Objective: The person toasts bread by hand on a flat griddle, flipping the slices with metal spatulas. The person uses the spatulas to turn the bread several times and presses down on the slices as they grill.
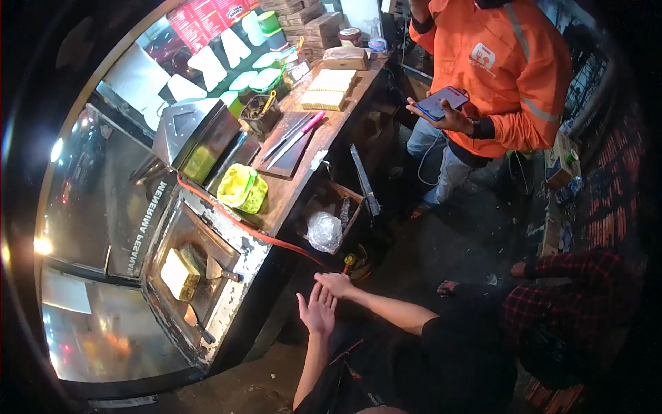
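Note:
My left hand (318,316) is held palm up in front of the counter, its thumb apart and its fingers stretched out. Across its fingertips lies my right hand (336,284), flat and touching them. Neither hand holds anything I can see. To their left, on a flat griddle (219,245), sits a thick block of browned bread (181,274). Beside the bread rests a metal spatula (222,273) with a dark handle. A second spatula (198,324) lies nearer the griddle's front edge.
An orange hose (241,226) crosses the counter towards my hands. Beyond are a yellow-green tub (242,189), long knives (295,141) on a board, and stacked bread slices (329,90). An open drawer (352,195) juts out. A person in orange (496,69) holds a phone (441,103); another person (572,290) is at right.

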Motion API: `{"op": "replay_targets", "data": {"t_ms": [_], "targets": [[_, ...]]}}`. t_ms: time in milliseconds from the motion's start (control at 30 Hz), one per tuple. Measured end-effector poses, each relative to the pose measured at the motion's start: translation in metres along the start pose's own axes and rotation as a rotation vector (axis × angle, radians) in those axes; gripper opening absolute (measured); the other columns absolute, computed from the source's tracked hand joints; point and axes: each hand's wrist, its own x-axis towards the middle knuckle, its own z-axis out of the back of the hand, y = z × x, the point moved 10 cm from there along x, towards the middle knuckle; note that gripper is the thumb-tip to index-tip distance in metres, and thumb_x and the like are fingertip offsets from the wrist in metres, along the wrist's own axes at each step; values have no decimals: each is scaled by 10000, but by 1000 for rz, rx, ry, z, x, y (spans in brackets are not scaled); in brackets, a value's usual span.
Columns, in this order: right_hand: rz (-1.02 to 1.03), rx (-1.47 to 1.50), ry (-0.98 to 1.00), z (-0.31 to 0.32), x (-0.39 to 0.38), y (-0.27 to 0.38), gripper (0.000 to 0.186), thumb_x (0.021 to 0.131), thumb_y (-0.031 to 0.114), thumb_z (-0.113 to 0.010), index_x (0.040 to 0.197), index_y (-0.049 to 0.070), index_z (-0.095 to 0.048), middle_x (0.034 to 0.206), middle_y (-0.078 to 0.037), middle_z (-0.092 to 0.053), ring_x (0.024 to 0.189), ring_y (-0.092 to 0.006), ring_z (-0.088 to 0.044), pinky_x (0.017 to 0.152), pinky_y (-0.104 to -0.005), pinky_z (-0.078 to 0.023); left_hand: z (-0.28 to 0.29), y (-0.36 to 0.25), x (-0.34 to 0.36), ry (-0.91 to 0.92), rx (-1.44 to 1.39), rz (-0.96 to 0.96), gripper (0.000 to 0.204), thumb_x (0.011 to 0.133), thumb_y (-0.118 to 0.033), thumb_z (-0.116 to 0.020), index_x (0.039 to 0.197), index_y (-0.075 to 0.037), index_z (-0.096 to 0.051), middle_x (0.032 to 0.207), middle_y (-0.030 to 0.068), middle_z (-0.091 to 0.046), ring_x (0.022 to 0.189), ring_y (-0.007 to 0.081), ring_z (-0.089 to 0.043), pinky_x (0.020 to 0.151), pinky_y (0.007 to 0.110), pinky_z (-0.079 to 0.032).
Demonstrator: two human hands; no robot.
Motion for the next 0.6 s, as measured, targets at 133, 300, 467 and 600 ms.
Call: {"op": "replay_targets", "data": {"t_ms": [133,300,467,600], "targets": [[-561,1143,287,-51,-23,-38,879,764,768,-242,1392,153,-270,1331,-181,-407,1256,-303,-350,997,-479,-265,-39,-32,-17,-113,659,-386,646,916,-504,-258,1367,-42,-265,1414,133,-288,1301,260,-271,1063,404,-145],[-278,1526,152,-52,-36,24,841,797,720,-313,1262,27,-414,1190,-133,-521,1073,-305,-490,945,-415,-339,23,-16,8,-112,1625,-881,618,924,-457,-232,1358,-21,-285,1386,201,-305,1252,353,-323,1023,456,-234],[-263,1320,603,-13,-86,85,755,866,628,-291,1291,15,-413,1345,-122,-400,1253,-235,-359,1054,-358,-210,161,8,51,-157,747,123,741,880,-626,-176,1349,-66,-302,1369,199,-340,1211,276,-413,956,386,-347],[204,683,373,12,-81,115,605,895,502,-380,1318,69,-398,1366,-207,-346,1263,-339,-330,1042,-412,-221,179,30,39,-340,191,-7,885,753,-781,-218,1212,-57,-440,1187,135,-510,1116,260,-475,920,458,-349]]}}
